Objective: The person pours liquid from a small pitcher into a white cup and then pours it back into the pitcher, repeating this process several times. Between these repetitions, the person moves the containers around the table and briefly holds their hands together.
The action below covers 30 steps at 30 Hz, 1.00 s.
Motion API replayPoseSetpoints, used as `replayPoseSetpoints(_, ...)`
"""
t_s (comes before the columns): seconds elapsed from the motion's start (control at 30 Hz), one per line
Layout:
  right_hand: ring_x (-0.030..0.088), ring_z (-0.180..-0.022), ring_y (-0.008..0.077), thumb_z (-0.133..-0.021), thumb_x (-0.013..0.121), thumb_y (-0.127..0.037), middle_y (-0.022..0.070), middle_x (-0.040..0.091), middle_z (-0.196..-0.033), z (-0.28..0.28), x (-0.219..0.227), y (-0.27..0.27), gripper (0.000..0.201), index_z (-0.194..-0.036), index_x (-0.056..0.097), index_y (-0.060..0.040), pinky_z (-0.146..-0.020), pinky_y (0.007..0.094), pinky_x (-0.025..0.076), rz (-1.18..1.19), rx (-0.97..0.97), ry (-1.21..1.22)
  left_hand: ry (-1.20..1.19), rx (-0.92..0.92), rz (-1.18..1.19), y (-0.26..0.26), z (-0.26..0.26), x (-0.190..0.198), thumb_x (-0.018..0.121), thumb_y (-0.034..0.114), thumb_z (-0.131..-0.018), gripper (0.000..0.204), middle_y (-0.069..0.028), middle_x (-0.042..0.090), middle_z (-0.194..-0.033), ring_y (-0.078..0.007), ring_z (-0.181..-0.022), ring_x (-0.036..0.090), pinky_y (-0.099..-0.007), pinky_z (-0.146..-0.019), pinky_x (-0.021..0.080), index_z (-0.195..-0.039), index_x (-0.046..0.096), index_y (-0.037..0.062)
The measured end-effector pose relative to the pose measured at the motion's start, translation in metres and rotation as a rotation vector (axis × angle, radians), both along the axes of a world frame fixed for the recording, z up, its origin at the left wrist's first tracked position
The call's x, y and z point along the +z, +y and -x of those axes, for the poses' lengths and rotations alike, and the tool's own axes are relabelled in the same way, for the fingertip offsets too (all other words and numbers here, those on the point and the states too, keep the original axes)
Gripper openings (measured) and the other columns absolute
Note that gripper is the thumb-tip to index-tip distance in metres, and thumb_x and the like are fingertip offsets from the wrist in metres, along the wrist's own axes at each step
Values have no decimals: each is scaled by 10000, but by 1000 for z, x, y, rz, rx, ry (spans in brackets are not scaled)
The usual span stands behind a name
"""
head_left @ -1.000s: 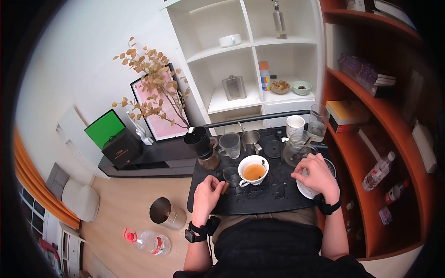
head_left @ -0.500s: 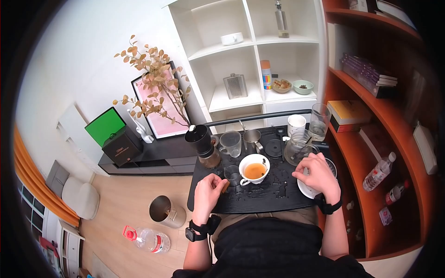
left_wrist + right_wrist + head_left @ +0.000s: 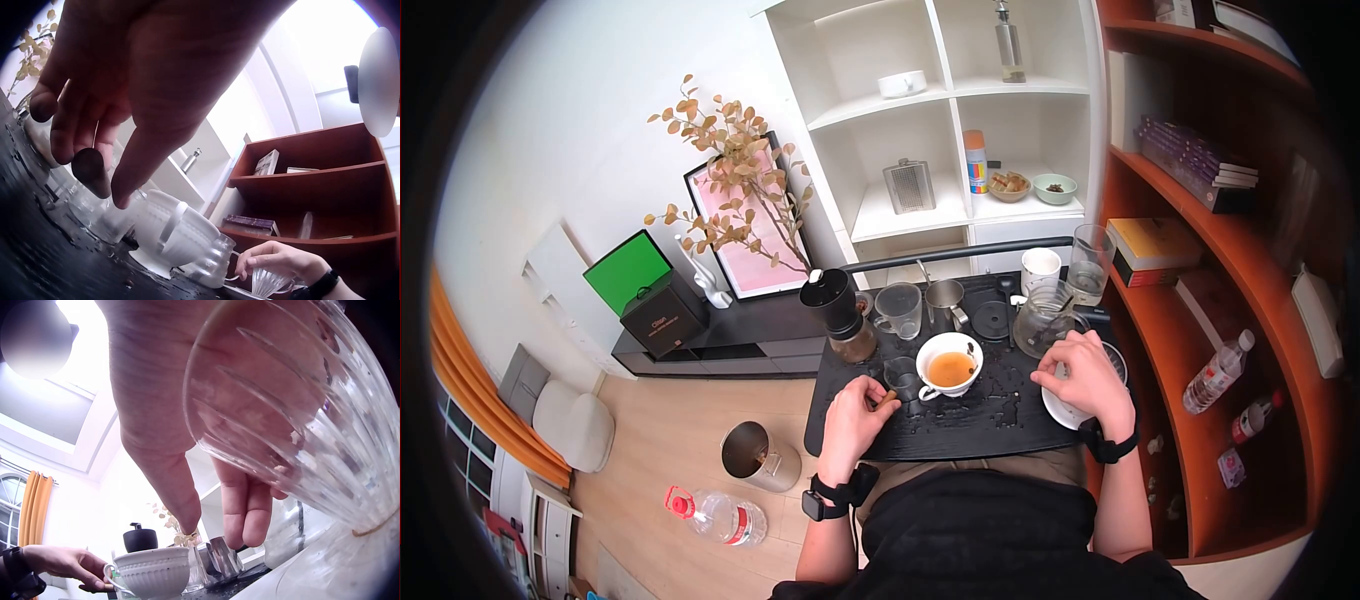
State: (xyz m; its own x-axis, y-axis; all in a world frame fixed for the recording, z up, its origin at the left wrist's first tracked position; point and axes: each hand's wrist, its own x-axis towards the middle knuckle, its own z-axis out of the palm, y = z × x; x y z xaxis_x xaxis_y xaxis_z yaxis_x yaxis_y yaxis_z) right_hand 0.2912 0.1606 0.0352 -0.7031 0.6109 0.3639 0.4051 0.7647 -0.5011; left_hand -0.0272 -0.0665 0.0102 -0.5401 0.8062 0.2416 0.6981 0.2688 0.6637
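My left hand (image 3: 855, 425) pinches a small brown piece (image 3: 891, 397) above the near left part of the black tray (image 3: 990, 435). Beside its fingertips stands a small clear glass (image 3: 901, 378). To the right is a white cup (image 3: 951, 368) of amber liquid, its ribbed side facing the left wrist view. Over a white saucer (image 3: 1062, 410) my right hand (image 3: 1088, 375) hangs with bent, relaxed fingers and nothing visible in them. A ribbed clear glass (image 3: 300, 419) fills much of the right wrist view, close to that hand.
A black-topped grinder (image 3: 830, 300), clear mug (image 3: 897, 310), metal jug (image 3: 945, 303), glass pitcher (image 3: 1040, 322), paper cup (image 3: 1040, 268) and tall glass (image 3: 1088, 270) line the tray's far side. A metal bin (image 3: 760, 458) and large bottle (image 3: 725, 518) are on the floor.
My left hand has shifted slightly right and turned, and the brown piece now lies at a different angle between its fingertips. My right hand has hardly moved.
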Motion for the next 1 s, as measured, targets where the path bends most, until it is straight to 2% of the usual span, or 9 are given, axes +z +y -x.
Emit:
replayPoseSetpoints(0.13, 645, -948, 250, -901, 929, -274, 52, 802, -875, 0, 1, 0, 208, -852, 859, -85, -979, 403, 431, 0, 0, -6, 31, -14, 10, 2, 1, -5, 936, 144, -926, 270, -107, 763, -923, -289, -803, 738, -427, -777, 591, -1039, 718, 31)
replayPoseSetpoints(0.2, 644, -947, 251, -898, 932, -270, 52, 803, -878, 0, 1, 0, 204, -854, 860, -83, -979, 403, 431, 5, -3, -6, 48, -26, -59, 3, 2, -8, 940, 154, -917, 285, -107, 703, -829, -246, -739, 660, -408, -720, 548, -995, 703, 15)
replayPoseSetpoints(0.23, 644, -947, 251, -898, 932, -270, 52, 803, -878, 0, 1, 0, 204, -854, 860, -83, -979, 403, 431, 5, -3, -6, 48, -26, -59, 3, 1, -7, 940, 154, -917, 285, -107, 703, -829, -246, -739, 660, -408, -720, 548, -995, 703, 15)
replayPoseSetpoints(0.3, 644, -947, 252, -899, 931, -270, 53, 804, -881, 0, 0, 0, 205, -858, 861, -82, -980, 404, 432, 3, 3, -2, 49, -15, 7, 3, 0, -3, 928, 125, -926, 261, -116, 755, -908, -299, -822, 750, -427, -779, 593, -1028, 709, 24)
replayPoseSetpoints(0.93, 657, -960, 254, -903, 926, -272, 53, 804, -880, 1, 0, 1, 201, -859, 864, -87, -996, 407, 435, 2, 1, -27, 18, -13, -21, 3, 1, -6, 945, 113, -909, 273, -134, 766, -900, -308, -816, 759, -419, -777, 596, -1025, 724, 0)
replayPoseSetpoints(1.0, 656, -959, 251, -904, 927, -272, 53, 803, -877, 1, 1, 1, 201, -858, 863, -87, -997, 406, 434, 7, -1, -26, 17, -20, -86, 4, 3, -11, 957, 137, -907, 280, -94, 720, -845, -217, -741, 656, -388, -723, 551, -991, 722, 10)
